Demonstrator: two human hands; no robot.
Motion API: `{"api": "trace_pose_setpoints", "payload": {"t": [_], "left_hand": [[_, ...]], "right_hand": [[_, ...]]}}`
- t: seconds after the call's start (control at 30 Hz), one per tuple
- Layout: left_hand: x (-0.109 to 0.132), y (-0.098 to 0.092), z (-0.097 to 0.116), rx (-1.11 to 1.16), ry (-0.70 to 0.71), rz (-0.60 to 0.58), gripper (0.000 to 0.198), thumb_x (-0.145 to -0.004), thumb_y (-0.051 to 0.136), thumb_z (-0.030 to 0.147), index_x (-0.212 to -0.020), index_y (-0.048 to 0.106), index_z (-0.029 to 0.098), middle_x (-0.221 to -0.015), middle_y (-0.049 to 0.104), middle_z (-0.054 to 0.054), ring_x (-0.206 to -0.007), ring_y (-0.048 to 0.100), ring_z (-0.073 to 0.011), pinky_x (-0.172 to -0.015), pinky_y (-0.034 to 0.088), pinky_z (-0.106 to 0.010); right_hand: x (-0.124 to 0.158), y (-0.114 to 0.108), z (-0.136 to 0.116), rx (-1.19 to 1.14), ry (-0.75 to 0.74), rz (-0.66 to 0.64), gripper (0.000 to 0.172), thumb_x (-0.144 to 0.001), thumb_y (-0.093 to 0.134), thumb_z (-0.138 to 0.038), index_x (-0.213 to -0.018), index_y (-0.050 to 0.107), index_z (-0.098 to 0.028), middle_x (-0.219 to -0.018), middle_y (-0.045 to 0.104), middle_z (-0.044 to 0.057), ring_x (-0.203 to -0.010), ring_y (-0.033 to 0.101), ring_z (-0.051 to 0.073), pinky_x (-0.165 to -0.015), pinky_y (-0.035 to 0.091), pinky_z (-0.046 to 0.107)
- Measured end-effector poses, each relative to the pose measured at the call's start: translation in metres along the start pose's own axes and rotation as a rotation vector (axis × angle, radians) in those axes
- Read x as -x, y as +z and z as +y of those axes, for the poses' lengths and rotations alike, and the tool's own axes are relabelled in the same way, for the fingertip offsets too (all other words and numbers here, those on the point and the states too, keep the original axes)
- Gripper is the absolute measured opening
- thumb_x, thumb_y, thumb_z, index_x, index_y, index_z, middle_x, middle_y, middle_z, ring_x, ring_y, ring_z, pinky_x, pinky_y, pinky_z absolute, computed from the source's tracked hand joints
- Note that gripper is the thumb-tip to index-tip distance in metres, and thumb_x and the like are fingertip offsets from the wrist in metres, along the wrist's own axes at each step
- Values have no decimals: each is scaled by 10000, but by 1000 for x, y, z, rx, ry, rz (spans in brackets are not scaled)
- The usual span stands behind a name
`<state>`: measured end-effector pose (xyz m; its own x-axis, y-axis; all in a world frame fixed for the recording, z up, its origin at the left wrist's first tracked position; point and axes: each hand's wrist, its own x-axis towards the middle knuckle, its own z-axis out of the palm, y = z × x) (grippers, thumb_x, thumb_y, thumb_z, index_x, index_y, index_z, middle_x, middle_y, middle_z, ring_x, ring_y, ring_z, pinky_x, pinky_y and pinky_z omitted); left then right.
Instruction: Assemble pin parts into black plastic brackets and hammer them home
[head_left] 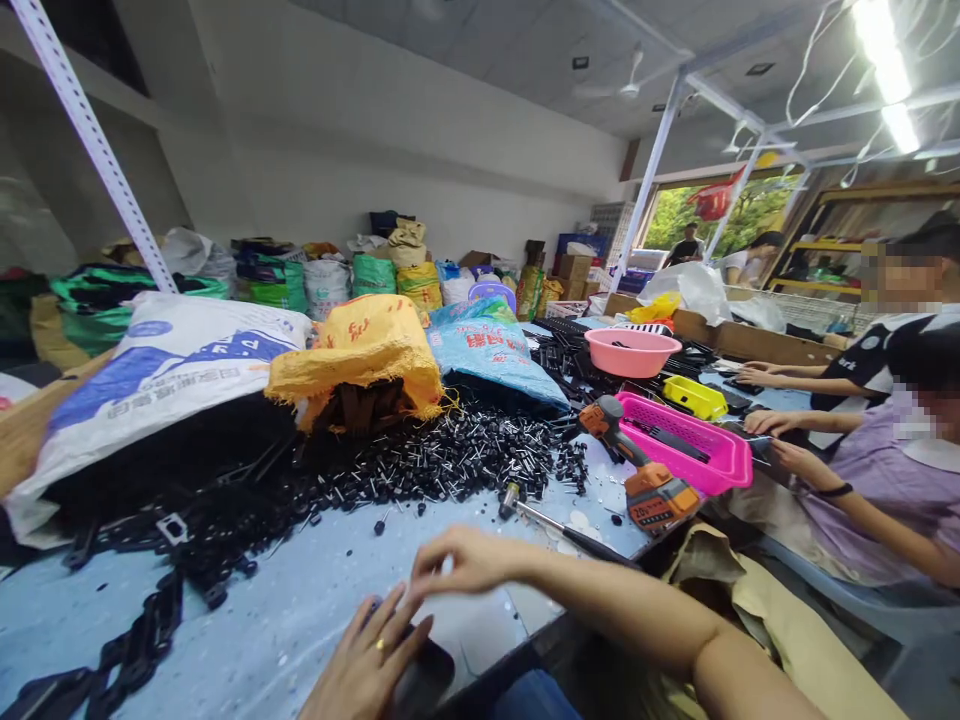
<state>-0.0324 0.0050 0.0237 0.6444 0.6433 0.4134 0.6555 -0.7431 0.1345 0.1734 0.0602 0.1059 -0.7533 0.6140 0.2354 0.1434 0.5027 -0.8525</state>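
The left hand [367, 660] is lying at the near edge of the blue table [300, 600]. Its fingers are straight and pressed together, and they are pinning a black part [424, 682] flat. Just beyond it the right hand [459, 562] is hovering with its fingertips drawn into a pinch; it may be gripping one small pin, but that is too small to tell. For this step to go well, the left palm should be bearing down evenly so the part is not sliding, and the right should be working straight above it, not at a slant. Further out, a hammer [559, 525] is lying beside a heap of black pins [450, 455]. An orange drill [645, 480] is leaning on a pink basket [697, 445], and a yellow sack [360, 355] is slumping behind.
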Motion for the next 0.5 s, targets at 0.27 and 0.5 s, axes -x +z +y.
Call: {"api": "trace_pose_setpoints", "payload": {"t": [0.27, 0.5], "left_hand": [[-25, 33, -4, -19, -99, -207, 405, -814, 420, 83, -1148, 583, 243, -887, 672, -71, -800, 614, -187, -760, 462, -295], [-10, 47, 1, -45, -218, -100, 292, -858, 500, 264, -1132, 600, 258, -889, 669, -54, -811, 635, -187, -714, 504, -254]], "right_hand": [[4, -166, 107, 373, 735, 783, 125, -839, 563, -197, -898, 636, -114, -956, 644, 84, -900, 581, 165, -807, 437, 290], [-27, -227, 150, 229, 1001, 1018, 326, -876, 550, -307, -1153, 526, -136, -1177, 532, 97, -1022, 548, 215, -858, 469, 424]]}}
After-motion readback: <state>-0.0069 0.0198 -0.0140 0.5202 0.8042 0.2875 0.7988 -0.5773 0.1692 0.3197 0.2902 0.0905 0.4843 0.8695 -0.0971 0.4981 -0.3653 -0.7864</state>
